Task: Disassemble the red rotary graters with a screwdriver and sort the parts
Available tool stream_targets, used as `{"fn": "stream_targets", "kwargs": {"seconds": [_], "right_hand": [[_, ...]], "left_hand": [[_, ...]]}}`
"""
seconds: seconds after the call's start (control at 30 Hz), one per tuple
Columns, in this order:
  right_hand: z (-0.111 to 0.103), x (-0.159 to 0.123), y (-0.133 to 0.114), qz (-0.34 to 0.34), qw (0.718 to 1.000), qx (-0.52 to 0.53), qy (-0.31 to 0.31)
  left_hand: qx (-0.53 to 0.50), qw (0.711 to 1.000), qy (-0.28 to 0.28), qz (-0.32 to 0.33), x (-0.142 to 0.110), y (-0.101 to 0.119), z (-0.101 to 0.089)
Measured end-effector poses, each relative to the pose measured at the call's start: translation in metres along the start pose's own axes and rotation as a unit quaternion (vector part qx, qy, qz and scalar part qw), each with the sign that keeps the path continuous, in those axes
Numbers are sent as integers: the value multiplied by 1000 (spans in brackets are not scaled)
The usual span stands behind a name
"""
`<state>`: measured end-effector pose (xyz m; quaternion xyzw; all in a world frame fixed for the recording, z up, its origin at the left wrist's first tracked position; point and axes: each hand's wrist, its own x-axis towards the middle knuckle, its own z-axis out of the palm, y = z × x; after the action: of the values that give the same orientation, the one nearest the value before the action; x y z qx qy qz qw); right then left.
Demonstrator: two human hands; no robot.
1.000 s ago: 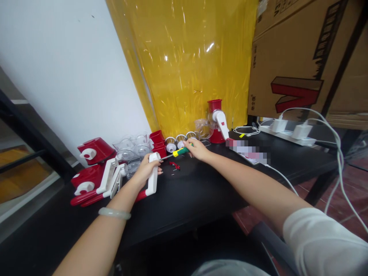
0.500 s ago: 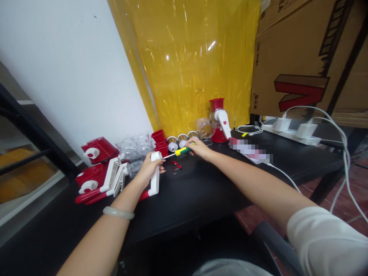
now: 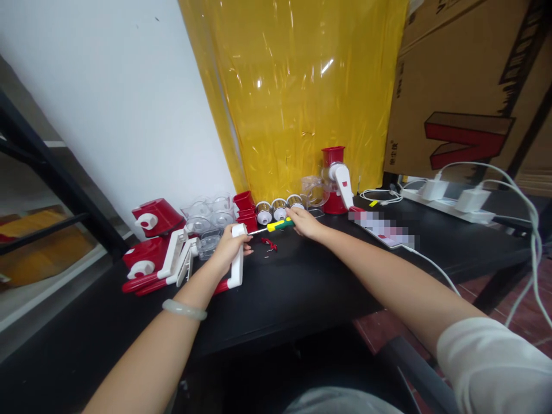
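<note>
My left hand (image 3: pixel 232 246) is closed around the upper end of a white crank handle (image 3: pixel 237 267), whose red grip points left near the table. In my right hand (image 3: pixel 304 222) is a green and yellow screwdriver (image 3: pixel 279 225), held by the end of its handle. Its shaft runs left to the crank handle's upper end; my left fingers hide part of the tip, so I cannot tell how it seats. Small red parts (image 3: pixel 269 244) and tiny screws lie on the table just right of the crank handle.
Red bases (image 3: pixel 149 256), more white cranks (image 3: pixel 175 256) and clear plastic housings (image 3: pixel 209 213) are at the left. Several drum graters (image 3: pixel 279 208) stand behind my hands. An assembled red grater (image 3: pixel 334 184), a phone (image 3: pixel 383 229) and a power strip (image 3: pixel 448 204) are to the right.
The whole view has shifted slightly, so things appear a little farther right. The screwdriver stays against the crank handle, and my right fingers look straighter along its handle end.
</note>
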<state>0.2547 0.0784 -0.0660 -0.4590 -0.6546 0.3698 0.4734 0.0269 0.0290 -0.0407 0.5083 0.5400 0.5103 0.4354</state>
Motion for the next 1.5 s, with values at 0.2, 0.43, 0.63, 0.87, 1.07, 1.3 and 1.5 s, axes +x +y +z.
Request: {"fn": "stream_targets", "kwargs": {"seconds": [0.2,0.43,0.63,0.87,1.07,1.3,1.5], "right_hand": [[5,4,2,53,996,78,7],[9,1,-1,81,982,170,3],[11,2,-3,106,968,227,6],[6,11,14,64,991,118,10],[9,8,10,76,985,156,11],[12,-3,-5,129,965,228,9],[10,6,6,126,977,173,3]], "left_hand": [[-2,1000,4,-8,-1,1,1],[-18,1000,9,3,-1,-1,0],[-30,1000,1,-7,-3,0,3],[-62,998,1,-17,-2,-2,5],[-57,998,-7,-15,-4,-2,5],[-73,997,5,-16,-4,-1,3],[-68,998,-5,-11,-7,1,3]]}}
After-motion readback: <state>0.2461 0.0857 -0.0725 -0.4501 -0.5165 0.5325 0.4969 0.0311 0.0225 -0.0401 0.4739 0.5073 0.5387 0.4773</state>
